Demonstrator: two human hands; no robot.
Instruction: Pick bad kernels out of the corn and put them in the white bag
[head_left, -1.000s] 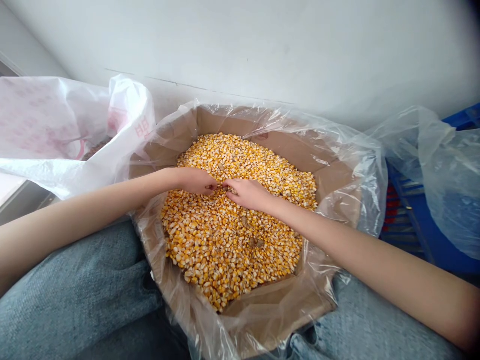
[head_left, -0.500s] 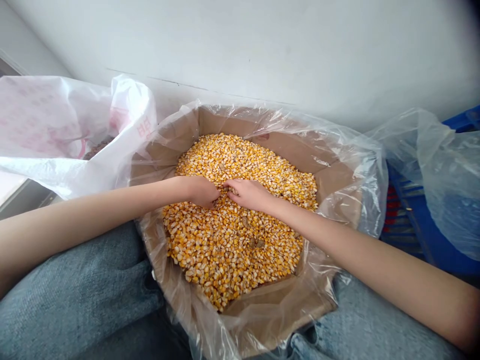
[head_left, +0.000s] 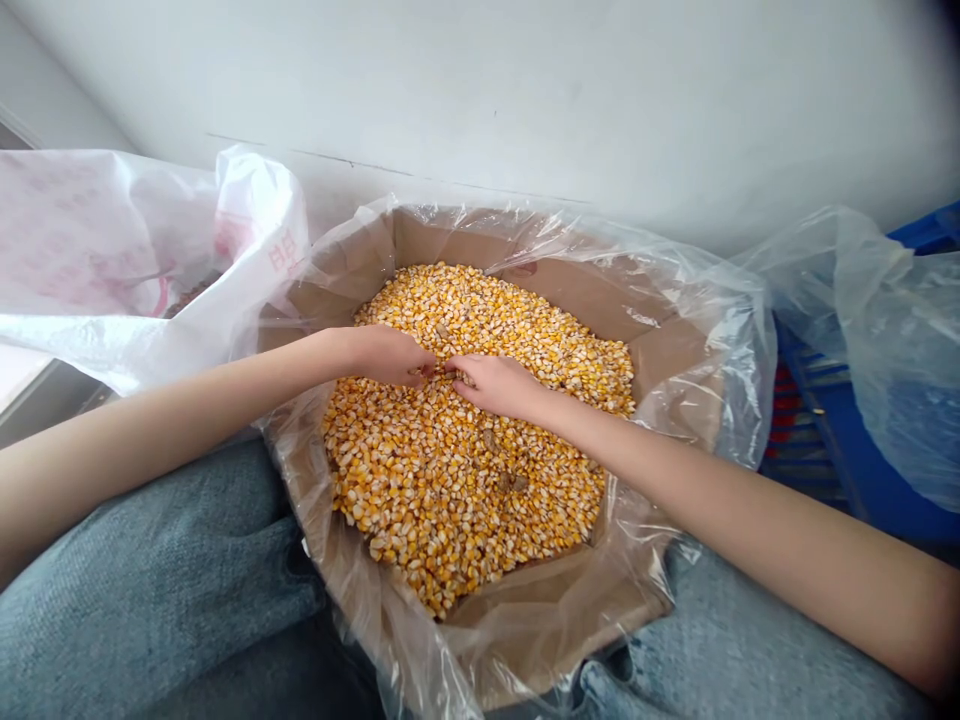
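Note:
Yellow and whitish corn kernels (head_left: 450,480) are heaped in a cardboard box (head_left: 465,235) lined with clear plastic. Over the middle of the heap my left hand (head_left: 390,356) is closed, its fingers pinched together at the kernels; what lies between the tips is hidden. Close to its right, almost meeting it, my right hand (head_left: 496,386) rests on the corn with bent fingers drawn toward the thumb. Whatever it holds is too small to make out. A few brownish lumps (head_left: 514,482) lie on the corn nearer to me.
At the left stands an open white plastic sack (head_left: 255,230) with pink print and dark contents. Blue crates (head_left: 862,440) partly covered by clear plastic are on the right. A white wall (head_left: 495,90) rises behind the box, which sits between my jeans-clad knees (head_left: 187,580).
My left hand has shifted slightly up and away from me across the corn. My right hand stays nearly in the same place, and the view has tilted a little.

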